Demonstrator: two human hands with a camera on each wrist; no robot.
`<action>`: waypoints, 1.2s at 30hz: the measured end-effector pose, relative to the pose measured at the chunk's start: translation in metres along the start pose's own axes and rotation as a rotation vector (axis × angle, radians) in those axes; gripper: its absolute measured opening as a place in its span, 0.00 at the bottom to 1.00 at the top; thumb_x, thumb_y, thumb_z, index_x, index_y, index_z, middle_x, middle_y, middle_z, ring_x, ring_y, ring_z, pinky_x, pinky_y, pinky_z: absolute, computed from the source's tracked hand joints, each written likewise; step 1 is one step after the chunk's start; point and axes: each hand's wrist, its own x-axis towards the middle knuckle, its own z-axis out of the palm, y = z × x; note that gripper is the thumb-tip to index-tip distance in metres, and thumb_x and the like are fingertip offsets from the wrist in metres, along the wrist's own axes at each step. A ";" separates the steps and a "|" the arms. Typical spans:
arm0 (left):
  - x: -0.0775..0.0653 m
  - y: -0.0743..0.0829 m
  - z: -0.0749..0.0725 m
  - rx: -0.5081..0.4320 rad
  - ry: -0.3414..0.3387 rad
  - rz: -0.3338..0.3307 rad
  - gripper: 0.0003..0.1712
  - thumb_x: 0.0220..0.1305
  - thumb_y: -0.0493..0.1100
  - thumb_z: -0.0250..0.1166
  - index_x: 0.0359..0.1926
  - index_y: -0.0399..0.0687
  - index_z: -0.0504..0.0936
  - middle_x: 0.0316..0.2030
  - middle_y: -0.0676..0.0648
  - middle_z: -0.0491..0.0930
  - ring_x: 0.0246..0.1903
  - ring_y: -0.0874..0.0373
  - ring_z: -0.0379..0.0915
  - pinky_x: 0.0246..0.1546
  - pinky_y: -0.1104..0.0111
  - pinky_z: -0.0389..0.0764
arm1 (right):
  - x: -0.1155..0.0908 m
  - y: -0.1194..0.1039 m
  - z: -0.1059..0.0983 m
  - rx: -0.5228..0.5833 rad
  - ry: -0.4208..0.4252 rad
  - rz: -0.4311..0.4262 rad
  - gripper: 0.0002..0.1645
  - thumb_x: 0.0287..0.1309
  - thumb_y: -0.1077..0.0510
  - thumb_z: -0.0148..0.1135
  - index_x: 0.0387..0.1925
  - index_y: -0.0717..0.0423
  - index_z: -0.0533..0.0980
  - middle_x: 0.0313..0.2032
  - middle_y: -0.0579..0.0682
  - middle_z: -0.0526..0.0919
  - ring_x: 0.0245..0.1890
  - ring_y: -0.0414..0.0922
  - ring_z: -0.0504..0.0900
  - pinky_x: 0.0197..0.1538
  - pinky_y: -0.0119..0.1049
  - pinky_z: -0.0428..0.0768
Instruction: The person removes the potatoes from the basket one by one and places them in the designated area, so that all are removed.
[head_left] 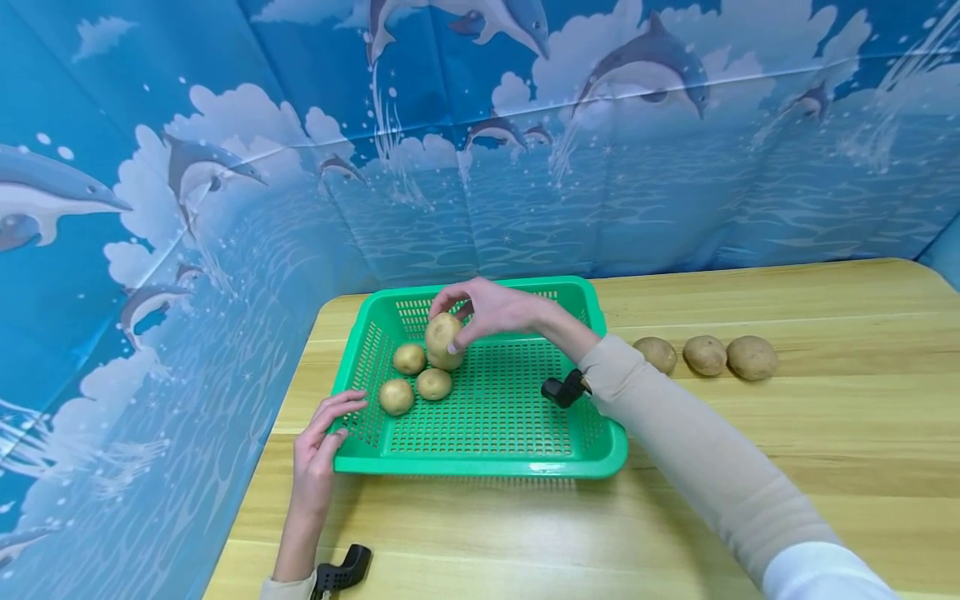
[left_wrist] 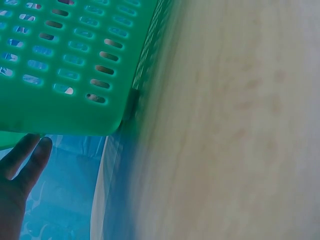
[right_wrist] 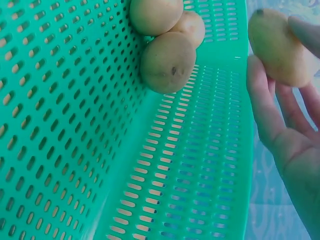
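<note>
My right hand [head_left: 491, 312] grips a potato [head_left: 442, 331] between thumb and fingers, over the back left part of a green plastic basket [head_left: 480, 468]. In the right wrist view, the held potato [right_wrist: 277, 47] is at the level of the basket's rim. Inside the basket, several potatoes [head_left: 396, 397] lie grouped toward the left; one is partly hidden beneath the held potato. At the basket's front left corner, my left hand [head_left: 315, 450] rests on the rim with its fingers extended. Two of its fingers [left_wrist: 35, 160] show by the rim in the left wrist view.
Three potatoes [head_left: 705, 356] lie in a row on the wooden table [head_left: 825, 433] right of the basket, one partly behind the right sleeve [head_left: 675, 417]. A blue curtain [head_left: 600, 200] with dolphins hangs along the table's back and left edges.
</note>
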 end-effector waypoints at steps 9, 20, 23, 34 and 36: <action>0.000 0.001 0.002 -0.030 0.008 0.031 0.26 0.56 0.18 0.42 0.50 0.26 0.80 0.56 0.30 0.74 0.64 0.46 0.64 0.66 0.65 0.60 | -0.013 -0.013 0.006 -0.083 0.188 -0.036 0.27 0.47 0.63 0.74 0.51 0.50 0.76 0.50 0.47 0.77 0.50 0.46 0.78 0.50 0.39 0.79; -0.001 0.000 0.000 -0.023 0.002 0.018 0.26 0.56 0.19 0.42 0.49 0.28 0.81 0.55 0.31 0.74 0.63 0.45 0.63 0.66 0.64 0.60 | -0.030 -0.034 0.012 -0.077 0.327 -0.110 0.26 0.49 0.61 0.75 0.50 0.46 0.76 0.53 0.42 0.76 0.51 0.44 0.76 0.46 0.37 0.82; -0.001 0.001 0.001 -0.020 0.002 0.019 0.26 0.56 0.19 0.42 0.49 0.29 0.81 0.55 0.32 0.75 0.63 0.45 0.63 0.66 0.64 0.60 | -0.038 -0.043 0.013 -0.056 0.350 -0.109 0.27 0.49 0.61 0.76 0.51 0.46 0.76 0.53 0.42 0.76 0.51 0.45 0.76 0.45 0.37 0.82; -0.002 0.002 0.001 -0.021 0.004 0.009 0.26 0.57 0.19 0.42 0.50 0.28 0.81 0.56 0.34 0.75 0.64 0.45 0.63 0.66 0.65 0.60 | -0.077 -0.092 0.018 -0.088 0.391 -0.065 0.27 0.50 0.67 0.72 0.53 0.57 0.74 0.54 0.48 0.75 0.53 0.46 0.74 0.52 0.43 0.80; -0.003 0.002 0.001 -0.017 0.007 0.000 0.26 0.57 0.20 0.41 0.50 0.29 0.81 0.56 0.34 0.75 0.64 0.45 0.63 0.66 0.65 0.60 | -0.082 -0.092 0.018 -0.092 0.394 -0.068 0.27 0.50 0.67 0.73 0.52 0.57 0.74 0.54 0.48 0.75 0.53 0.47 0.74 0.52 0.42 0.80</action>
